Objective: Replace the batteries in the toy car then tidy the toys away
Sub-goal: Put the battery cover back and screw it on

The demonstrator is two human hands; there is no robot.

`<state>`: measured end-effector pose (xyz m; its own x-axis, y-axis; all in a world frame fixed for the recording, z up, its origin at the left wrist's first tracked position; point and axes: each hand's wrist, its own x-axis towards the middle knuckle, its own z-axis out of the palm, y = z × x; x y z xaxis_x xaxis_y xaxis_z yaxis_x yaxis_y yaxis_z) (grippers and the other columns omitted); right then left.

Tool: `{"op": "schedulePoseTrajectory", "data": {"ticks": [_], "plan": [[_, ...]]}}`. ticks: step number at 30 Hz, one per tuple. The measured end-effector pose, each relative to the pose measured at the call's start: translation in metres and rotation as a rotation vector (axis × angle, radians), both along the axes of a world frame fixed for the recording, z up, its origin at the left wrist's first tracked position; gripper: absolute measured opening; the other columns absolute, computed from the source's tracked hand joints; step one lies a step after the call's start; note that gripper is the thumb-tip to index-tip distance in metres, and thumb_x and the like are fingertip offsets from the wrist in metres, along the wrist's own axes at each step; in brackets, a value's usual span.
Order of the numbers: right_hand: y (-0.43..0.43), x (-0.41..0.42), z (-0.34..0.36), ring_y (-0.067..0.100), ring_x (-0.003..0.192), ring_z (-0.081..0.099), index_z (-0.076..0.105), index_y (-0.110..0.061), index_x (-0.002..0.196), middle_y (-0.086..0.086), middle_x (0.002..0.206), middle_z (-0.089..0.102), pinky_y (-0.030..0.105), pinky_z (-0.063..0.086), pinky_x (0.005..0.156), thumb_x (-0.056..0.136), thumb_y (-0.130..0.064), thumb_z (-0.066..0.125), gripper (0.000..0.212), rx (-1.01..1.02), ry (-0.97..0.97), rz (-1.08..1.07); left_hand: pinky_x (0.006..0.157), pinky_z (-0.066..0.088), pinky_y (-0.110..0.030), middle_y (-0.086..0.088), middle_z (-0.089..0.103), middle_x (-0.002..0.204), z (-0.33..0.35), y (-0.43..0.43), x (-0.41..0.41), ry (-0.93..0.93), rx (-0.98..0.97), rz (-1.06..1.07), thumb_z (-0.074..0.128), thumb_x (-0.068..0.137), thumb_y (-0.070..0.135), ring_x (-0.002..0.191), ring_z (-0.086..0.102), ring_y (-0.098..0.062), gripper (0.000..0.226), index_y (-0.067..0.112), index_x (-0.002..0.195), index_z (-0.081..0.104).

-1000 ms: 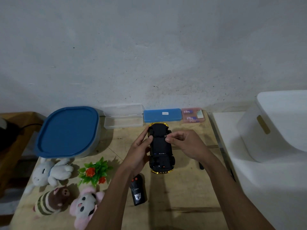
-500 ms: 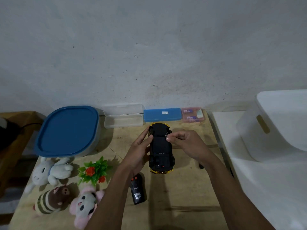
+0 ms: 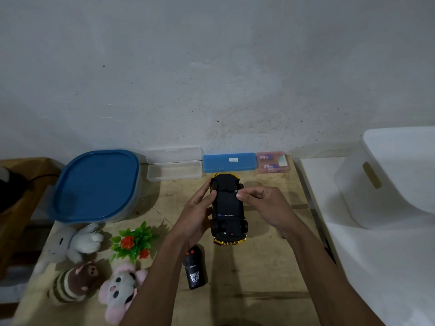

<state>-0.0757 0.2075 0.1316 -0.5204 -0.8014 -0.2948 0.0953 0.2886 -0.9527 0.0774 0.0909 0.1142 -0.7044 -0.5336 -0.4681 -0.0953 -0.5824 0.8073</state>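
Item 1: toy car (image 3: 227, 208), gold body, black underside turned up, at the middle of the wooden counter (image 3: 247, 290). Your left hand (image 3: 196, 215) grips its left flank, fingers curled round it. Your right hand (image 3: 266, 205) pinches the right edge of the underside with thumb and forefinger, other fingers curled.

Item 2: black remote control (image 3: 195, 269), lying just near of the car.

Item 3: three plush toys at your near left: white (image 3: 77, 241), striped brown (image 3: 73, 282), pink (image 3: 122, 288), beside a plastic plant (image 3: 133, 241).

Item 4: blue-lidded tub (image 3: 96, 184), far left.
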Motion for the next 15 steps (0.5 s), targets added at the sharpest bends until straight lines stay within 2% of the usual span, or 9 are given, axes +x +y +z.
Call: {"op": "schedulePoseTrajectory", "data": {"ticks": [4,8,11,15], "plan": [[0.0007,0.0005,-0.0003,0.001,0.091,0.069,0.076,-0.026,0.089,-0.010,0.093,0.076,0.011,0.047,0.075,0.083,-0.023,0.075,0.008,0.005,-0.008,-0.007,0.066,0.053,-0.029,0.000,0.069,0.127,0.0016,0.0006,-0.0006,-0.004,0.001,0.002,0.055,0.098,0.027,0.102,0.065,-0.024,0.043,0.041,0.139,0.051],[-0.0001,-0.0015,0.0006,0.000,0.088,0.069,0.076,-0.018,0.093,-0.007,0.094,0.076,0.007,0.048,0.070,0.084,-0.020,0.073,0.010,0.012,0.027,0.042,0.070,0.053,-0.031,0.002,0.068,0.128,0.0009,0.0017,0.0003,-0.012,-0.007,-0.004,0.056,0.098,0.027,0.110,0.063,-0.025,0.046,0.040,0.142,0.049],[-0.0017,-0.0040,-0.0002,0.002,0.088,0.069,0.077,-0.015,0.096,-0.006,0.094,0.076,0.010,0.049,0.073,0.083,-0.022,0.074,0.014,0.038,0.112,0.084,0.078,0.054,-0.037,0.002,0.068,0.128,0.0006,0.0014,0.0014,-0.011,-0.014,-0.010,0.056,0.097,0.027,0.118,0.061,-0.028,0.047,0.039,0.143,0.048],[-0.0008,-0.0053,-0.0004,-0.002,0.083,0.068,0.076,-0.016,0.093,-0.008,0.091,0.075,0.007,0.048,0.070,0.083,-0.018,0.074,0.011,0.062,0.172,0.121,0.079,0.055,-0.037,0.001,0.068,0.127,0.0004,0.0021,0.0017,-0.023,-0.034,-0.011,0.057,0.098,0.025,0.113,0.064,-0.025,0.046,0.039,0.141,0.049]]}}
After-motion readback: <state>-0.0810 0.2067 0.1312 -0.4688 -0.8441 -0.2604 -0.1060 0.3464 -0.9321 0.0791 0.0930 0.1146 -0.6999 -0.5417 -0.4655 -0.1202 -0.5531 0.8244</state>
